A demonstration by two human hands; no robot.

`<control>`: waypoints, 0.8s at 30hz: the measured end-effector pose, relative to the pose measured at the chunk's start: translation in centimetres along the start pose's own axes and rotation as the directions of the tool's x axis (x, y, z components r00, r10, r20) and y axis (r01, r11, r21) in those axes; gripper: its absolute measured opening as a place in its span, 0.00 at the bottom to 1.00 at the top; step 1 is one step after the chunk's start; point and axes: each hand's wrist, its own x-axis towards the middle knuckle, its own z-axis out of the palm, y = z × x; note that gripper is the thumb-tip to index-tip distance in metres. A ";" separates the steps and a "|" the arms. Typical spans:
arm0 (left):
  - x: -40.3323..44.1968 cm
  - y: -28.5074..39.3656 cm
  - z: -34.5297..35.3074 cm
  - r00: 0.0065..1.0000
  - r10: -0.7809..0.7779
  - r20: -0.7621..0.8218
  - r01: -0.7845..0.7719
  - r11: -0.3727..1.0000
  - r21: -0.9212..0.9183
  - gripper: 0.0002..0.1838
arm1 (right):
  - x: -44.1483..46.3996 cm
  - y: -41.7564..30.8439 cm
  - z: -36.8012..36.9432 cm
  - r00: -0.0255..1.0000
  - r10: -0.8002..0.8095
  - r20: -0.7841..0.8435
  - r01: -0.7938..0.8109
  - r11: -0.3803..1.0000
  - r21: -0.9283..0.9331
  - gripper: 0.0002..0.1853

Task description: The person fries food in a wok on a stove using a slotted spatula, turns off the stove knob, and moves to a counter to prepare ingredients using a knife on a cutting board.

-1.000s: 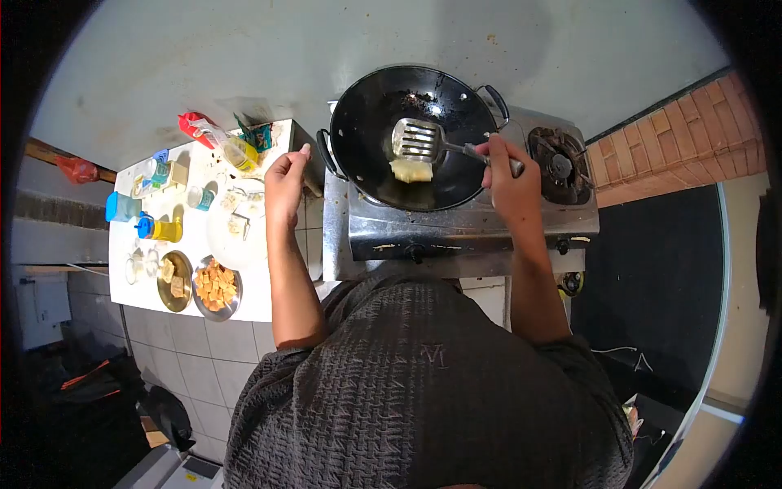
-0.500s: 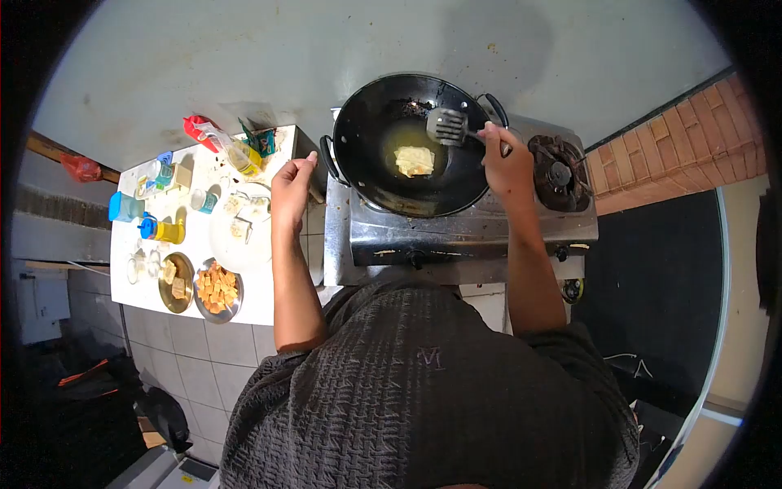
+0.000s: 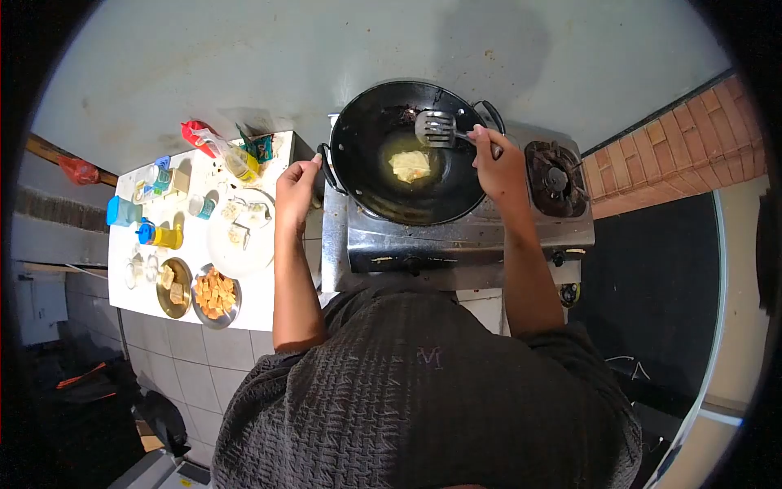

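A black wok (image 3: 366, 191) stands on the stove with yellowish oil in its bottom. A pale, battered piece of food (image 3: 410, 166) lies in the oil. My right hand (image 3: 500, 169) is closed around the handle of a slotted metal spatula (image 3: 437, 129). The spatula's head is over the wok, just behind the food and apart from it. At the wok's left side, my left hand (image 3: 296, 189) has curled fingers, with the thumb and fingertips at the loop handle (image 3: 329, 169), seemingly pinching its outer edge.
The steel stove (image 3: 489, 236) has a bare burner (image 3: 557, 180) on the right. On the left, a white table (image 3: 257, 301) carries a plate (image 3: 236, 265) with battered pieces, a bowl of orange-brown chunks (image 3: 215, 293), another metal bowl (image 3: 174, 307), jars and bottles. A wall rises behind.
My left hand has moved a little right, up to the wok's handle. The spatula has shifted slightly left over the wok. The view has tilted slightly.
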 end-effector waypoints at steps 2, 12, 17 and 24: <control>0.1 0.2 -0.1 0.999 -0.034 0.001 0.034 0.999 -0.012 0.14 | -0.3 -2.4 -0.9 0.984 0.154 0.085 -0.164 0.978 0.127 0.20; 0.8 -0.7 -0.1 0.999 0.050 0.004 -0.050 0.999 0.004 0.14 | -0.6 -0.8 0.2 0.999 0.041 -0.011 -0.040 0.998 0.040 0.19; 1.0 -0.9 -0.2 0.999 0.044 0.010 -0.044 0.999 -0.012 0.13 | -1.1 -2.5 -1.1 0.994 0.085 0.071 -0.085 0.996 -0.007 0.19; 0.8 -0.4 -0.1 1.000 0.023 0.020 -0.023 0.999 -0.023 0.13 | -0.1 -2.3 -1.4 0.998 -0.024 -0.065 0.014 0.989 -0.146 0.20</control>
